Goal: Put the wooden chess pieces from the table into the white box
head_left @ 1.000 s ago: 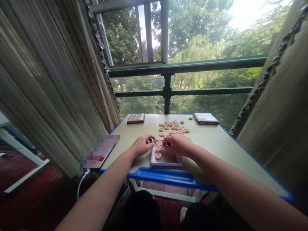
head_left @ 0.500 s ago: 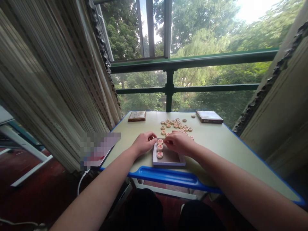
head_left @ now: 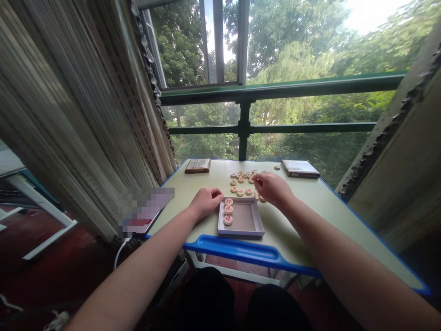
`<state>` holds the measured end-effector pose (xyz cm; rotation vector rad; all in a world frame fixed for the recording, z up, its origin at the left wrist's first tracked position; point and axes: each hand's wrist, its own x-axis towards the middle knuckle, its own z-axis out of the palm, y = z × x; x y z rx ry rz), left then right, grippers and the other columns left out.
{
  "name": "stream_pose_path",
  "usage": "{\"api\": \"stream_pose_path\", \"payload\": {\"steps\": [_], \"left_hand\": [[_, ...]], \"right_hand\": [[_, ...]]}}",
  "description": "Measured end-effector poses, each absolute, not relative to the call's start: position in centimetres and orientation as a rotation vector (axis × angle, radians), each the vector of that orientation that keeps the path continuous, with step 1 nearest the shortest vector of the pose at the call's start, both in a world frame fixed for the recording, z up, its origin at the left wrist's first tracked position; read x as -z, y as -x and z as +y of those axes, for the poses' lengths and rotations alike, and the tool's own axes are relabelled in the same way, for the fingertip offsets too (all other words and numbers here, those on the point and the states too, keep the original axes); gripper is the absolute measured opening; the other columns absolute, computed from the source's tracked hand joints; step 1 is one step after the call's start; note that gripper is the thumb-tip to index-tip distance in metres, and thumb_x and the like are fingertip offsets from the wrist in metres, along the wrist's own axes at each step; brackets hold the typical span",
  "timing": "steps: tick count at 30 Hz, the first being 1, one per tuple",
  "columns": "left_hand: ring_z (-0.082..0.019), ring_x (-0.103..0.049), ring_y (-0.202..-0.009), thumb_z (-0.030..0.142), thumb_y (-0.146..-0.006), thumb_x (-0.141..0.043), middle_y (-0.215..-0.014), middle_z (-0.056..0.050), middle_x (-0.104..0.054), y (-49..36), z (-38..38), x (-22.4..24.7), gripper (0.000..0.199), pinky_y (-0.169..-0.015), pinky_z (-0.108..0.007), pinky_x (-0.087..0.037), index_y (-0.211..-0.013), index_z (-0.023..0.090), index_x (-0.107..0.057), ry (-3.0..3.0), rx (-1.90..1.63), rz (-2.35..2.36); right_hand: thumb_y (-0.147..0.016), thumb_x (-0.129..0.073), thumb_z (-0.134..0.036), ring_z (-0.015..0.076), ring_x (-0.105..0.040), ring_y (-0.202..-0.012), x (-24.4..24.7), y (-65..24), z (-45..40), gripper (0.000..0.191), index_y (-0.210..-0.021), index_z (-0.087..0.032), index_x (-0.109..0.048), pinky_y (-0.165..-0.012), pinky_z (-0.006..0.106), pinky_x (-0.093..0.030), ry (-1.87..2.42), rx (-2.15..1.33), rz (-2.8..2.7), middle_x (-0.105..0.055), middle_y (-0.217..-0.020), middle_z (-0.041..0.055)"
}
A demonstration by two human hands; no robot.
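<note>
Right hand (head_left: 274,187) is moving off the box (head_left: 241,233), where three pieces (head_left: 228,209) are sitting, to the loose pieces (head_left: 240,192), so work's probably shifting there, left hand (head_left: 206,201) resting by the box's corner, both hands' fingers bunching, can't tell if gripping.

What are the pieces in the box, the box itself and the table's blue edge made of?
Pieces: probably smooth wood; pale tan discs with red characters, though plastic could look alike.
Box: likely matte cardboard; thin, straight, pale walls.
Blue edge: looks like moulded plastic, semi-gloss; rounded contours, soft sheen.
</note>
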<state>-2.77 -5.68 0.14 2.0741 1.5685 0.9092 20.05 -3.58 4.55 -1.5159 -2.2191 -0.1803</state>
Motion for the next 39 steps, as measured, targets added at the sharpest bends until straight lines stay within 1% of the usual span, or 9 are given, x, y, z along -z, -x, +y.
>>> {"api": "stream_pose_path", "payload": {"steps": [6,9,13,18,21,27,30,35,39], "left_hand": [[-0.015,-0.059,-0.066,0.03,-0.074,-0.048,-0.069,-0.002,-0.067,2.8,-5.6,-0.1,0.023,-0.062,-0.025,-0.041,-0.073,0.016,-0.066,-2.094,-0.912,1.6],[-0.015,-0.058,-0.064,0.031,-0.075,-0.047,-0.067,-0.002,-0.066,2.9,-5.6,-0.1,0.024,-0.061,-0.024,-0.04,-0.072,0.016,-0.065,-2.099,-0.915,1.608],[-0.015,-0.058,-0.067,0.031,-0.076,-0.046,-0.07,-0.003,-0.067,2.9,-5.8,-0.3,0.026,-0.063,-0.025,-0.04,-0.071,0.016,-0.066,-2.153,-0.871,1.628],[-0.015,-0.057,-0.065,0.032,-0.075,-0.046,-0.069,-0.003,-0.067,3.1,-6.0,-0.5,0.026,-0.06,-0.024,-0.039,-0.071,0.016,-0.065,-2.131,-0.866,1.635],[-0.015,-0.057,-0.065,0.032,-0.076,-0.046,-0.069,-0.003,-0.067,3.2,-5.9,-0.4,0.026,-0.06,-0.024,-0.038,-0.071,0.016,-0.065,-2.135,-0.89,1.628],[-0.016,-0.058,-0.069,0.031,-0.077,-0.045,-0.072,-0.003,-0.067,3.3,-5.9,-0.3,0.025,-0.063,-0.025,-0.04,-0.074,0.016,-0.065,-2.163,-0.887,1.638],[-0.016,-0.058,-0.069,0.03,-0.077,-0.045,-0.073,-0.004,-0.067,3.3,-6.0,-0.5,0.025,-0.063,-0.025,-0.04,-0.074,0.016,-0.065,-2.172,-0.893,1.654],[-0.016,-0.057,-0.066,0.028,-0.075,-0.046,-0.07,-0.004,-0.066,3.2,-5.9,-0.5,0.022,-0.061,-0.025,-0.039,-0.071,0.016,-0.064,-2.152,-0.862,1.695],[-0.016,-0.058,-0.068,0.028,-0.074,-0.046,-0.071,-0.004,-0.067,3.1,-5.9,-0.5,0.022,-0.062,-0.025,-0.039,-0.071,0.017,-0.064,-2.149,-0.874,1.706]], "right_hand": [[-0.078,-0.045,-0.025,0.0177,-0.06,-0.078,-4.0,-21.8,-1.9,0.028,-0.087,-0.023,-0.072,-0.057,0.023,-0.038,1.778,0.118,-2.239,-0.07,-0.088,0.0061],[-0.076,-0.049,-0.03,0.0179,-0.06,-0.077,-3.9,-21.9,-1.9,0.027,-0.09,-0.025,-0.072,-0.057,0.023,-0.037,1.782,0.032,-2.29,-0.07,-0.087,0.0051],[-0.074,-0.05,-0.027,0.0169,-0.059,-0.07,-3.8,-21.6,-1.8,0.027,-0.09,-0.026,-0.072,-0.055,0.023,-0.037,1.802,-0.03,-2.274,-0.07,-0.081,0.0042],[-0.075,-0.051,-0.029,0.0157,-0.057,-0.067,-3.4,-20.8,-1.4,0.028,-0.092,-0.021,-0.072,-0.058,0.024,-0.039,1.556,-0.052,-2.341,-0.068,-0.077,0.0049],[-0.076,-0.052,-0.031,0.0154,-0.056,-0.068,-2.9,-20.7,-1.2,0.026,-0.087,-0.021,-0.073,-0.063,0.024,-0.04,1.353,-0.105,-2.422,-0.066,-0.075,0.0044],[-0.073,-0.054,-0.025,0.0135,-0.054,-0.061,-2.4,-21.4,-0.8,0.021,-0.081,-0.019,-0.073,-0.059,0.024,-0.04,1.439,-0.154,-2.31,-0.064,-0.069,0.0024],[-0.074,-0.055,-0.026,0.0149,-0.055,-0.065,-2.4,-21.2,-0.8,0.021,-0.083,-0.019,-0.073,-0.063,0.025,-0.041,1.401,-0.149,-2.309,-0.064,-0.071,0.0035],[-0.076,-0.056,-0.037,0.0197,-0.056,-0.079,-2.5,-20.6,-1.1,0.026,-0.088,-0.021,-0.072,-0.072,0.03,-0.042,1.298,-0.197,-2.367,-0.064,-0.081,0.0069],[-0.076,-0.056,-0.031,0.0194,-0.056,-0.079,-2.2,-20.4,-1.0,0.02,-0.084,-0.022,-0.073,-0.077,0.032,-0.041,1.242,-0.185,-2.395,-0.064,-0.081,0.0064]]}}
